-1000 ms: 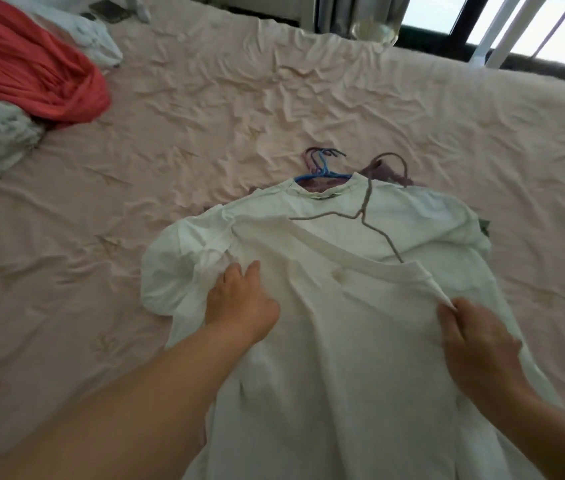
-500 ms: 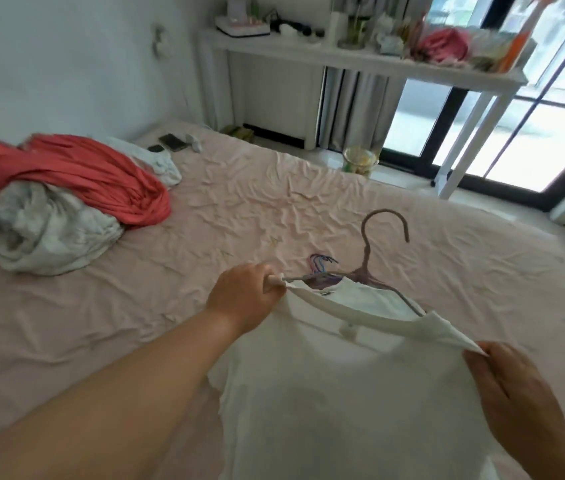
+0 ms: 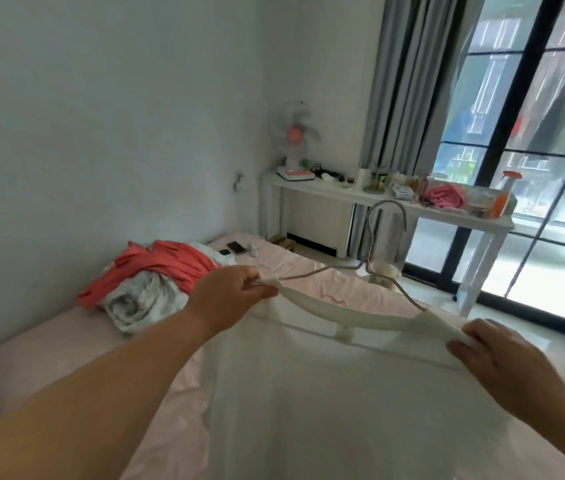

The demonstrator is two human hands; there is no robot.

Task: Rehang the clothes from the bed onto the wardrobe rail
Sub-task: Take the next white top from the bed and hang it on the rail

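White shirt point(image 3: 360, 393) pinched at shoulders, left hand point(image 3: 229, 292), right hand point(image 3: 502, 355). Risk: hanger point(image 3: 386, 271) tilts, slips out neck.

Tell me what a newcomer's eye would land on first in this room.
First, the white shirt held up in the foreground on a wire hanger, the left hand pinching one shoulder and the right hand the other. Next, the coral-red cloth heaped on the pink bed by the left wall.
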